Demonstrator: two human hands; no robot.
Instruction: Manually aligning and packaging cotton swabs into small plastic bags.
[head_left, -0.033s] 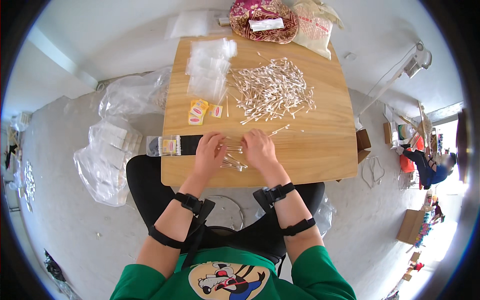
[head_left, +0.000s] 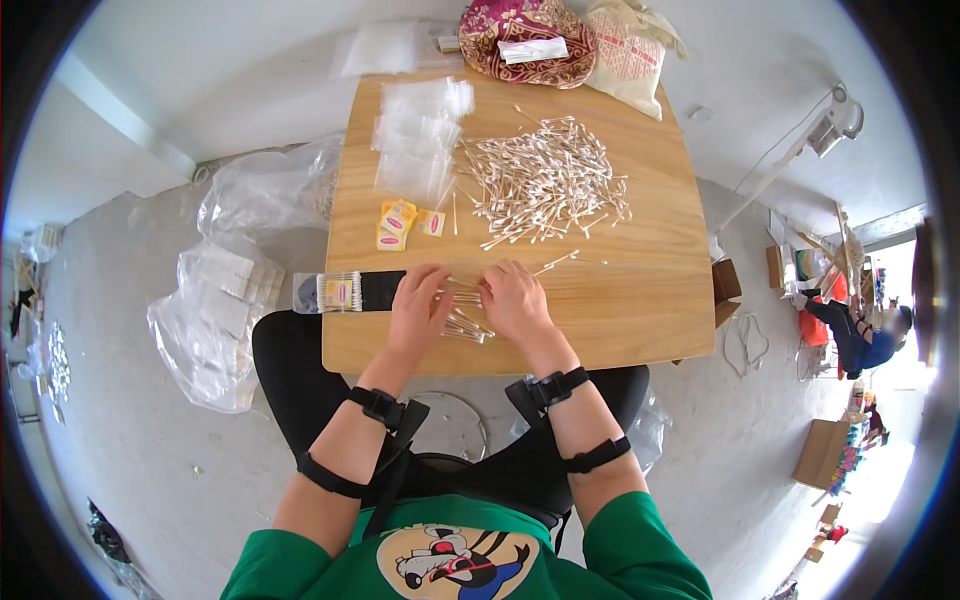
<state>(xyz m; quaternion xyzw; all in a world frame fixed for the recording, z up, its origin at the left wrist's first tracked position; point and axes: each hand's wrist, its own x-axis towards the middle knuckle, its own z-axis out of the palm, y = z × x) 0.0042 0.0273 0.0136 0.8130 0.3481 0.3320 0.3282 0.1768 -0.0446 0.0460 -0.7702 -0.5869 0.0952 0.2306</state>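
Shifted slightly leftward since the earlier frame, the right hand [head_left: 515, 300] is now a little closer to the left hand [head_left: 419, 305], which looks almost unmoved. Between them, close to the near edge of the table [head_left: 620, 320], lies a small group of cotton swabs [head_left: 467, 326], roughly side by side but not evenly lined up. The fingers of both hands curl inward at the two ends of the swabs; whether they grasp any firmly or merely touch them I cannot tell, as knuckles hide the tips.

Uneven pressure from the two sides could skew the swabs, cross them or bend a thin stick. With the near edge so close, a careless sweep of the left wrist might roll the nearest ones off.

Just left of the left hand, a dark strip [head_left: 383, 290] runs toward a clear packet [head_left: 341, 291] of aligned swabs; a backward nudge of that hand could push the packet, which overhangs the left edge, down to the floor.

Farther out, yellow cards [head_left: 397, 218] and thin clear bags [head_left: 415, 150] lie loose, so a brushing forearm or a draught could scatter them. The swab heap [head_left: 550, 185] is tangled; pulling from it could drag extras along.
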